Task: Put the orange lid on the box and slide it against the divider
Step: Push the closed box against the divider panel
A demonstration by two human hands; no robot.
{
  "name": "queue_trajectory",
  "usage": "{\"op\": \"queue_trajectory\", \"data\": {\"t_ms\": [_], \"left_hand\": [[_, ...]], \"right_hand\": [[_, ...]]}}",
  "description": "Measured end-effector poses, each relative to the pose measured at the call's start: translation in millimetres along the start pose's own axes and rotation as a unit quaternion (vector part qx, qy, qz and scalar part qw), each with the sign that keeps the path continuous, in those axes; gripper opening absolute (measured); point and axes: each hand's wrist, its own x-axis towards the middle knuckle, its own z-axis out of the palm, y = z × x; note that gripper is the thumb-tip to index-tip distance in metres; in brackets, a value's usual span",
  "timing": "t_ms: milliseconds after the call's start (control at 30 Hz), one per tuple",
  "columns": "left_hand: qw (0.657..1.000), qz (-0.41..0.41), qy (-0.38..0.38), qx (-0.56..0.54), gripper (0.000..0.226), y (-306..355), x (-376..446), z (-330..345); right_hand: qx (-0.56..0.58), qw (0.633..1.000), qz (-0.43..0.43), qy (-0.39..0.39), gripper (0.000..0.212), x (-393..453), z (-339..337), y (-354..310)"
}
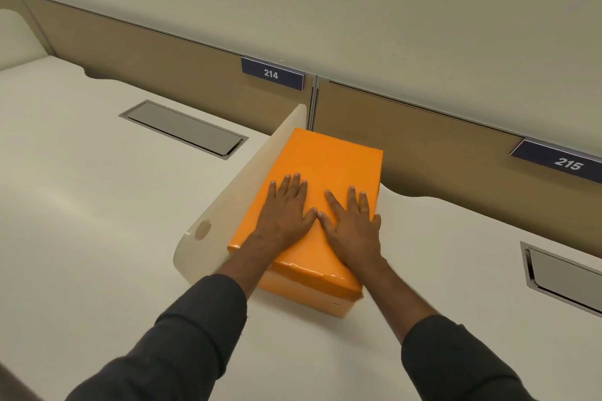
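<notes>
The orange lid (329, 159) sits closed on top of the orange box (312, 295), which rests on the white desk. The box's long left side lies along the cream divider (234, 198), touching or nearly touching it. My left hand (285, 208) lies flat on the lid with fingers spread. My right hand (353, 221) lies flat beside it on the lid, thumb tips almost meeting. Neither hand grips anything.
The white desk (97, 221) runs left and right of the divider. A grey cable hatch (184, 127) is set into the left desk, another hatch (563, 277) into the right. Tan back panels carry labels 214 (272, 73) and 215 (566, 163).
</notes>
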Motion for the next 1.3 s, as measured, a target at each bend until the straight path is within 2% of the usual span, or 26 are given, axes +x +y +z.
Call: {"op": "queue_trajectory", "data": {"t_ms": [433,1300], "left_hand": [[0.999,0.047,0.021,-0.013,0.073,-36,24,-1],[0.999,0.047,-0.001,0.023,0.072,-28,45,-12]], "right_hand": [[0.007,0.999,0.044,0.001,0.070,14,5,-31],[0.007,0.999,0.051,0.004,0.071,33,-3,-25]]}}
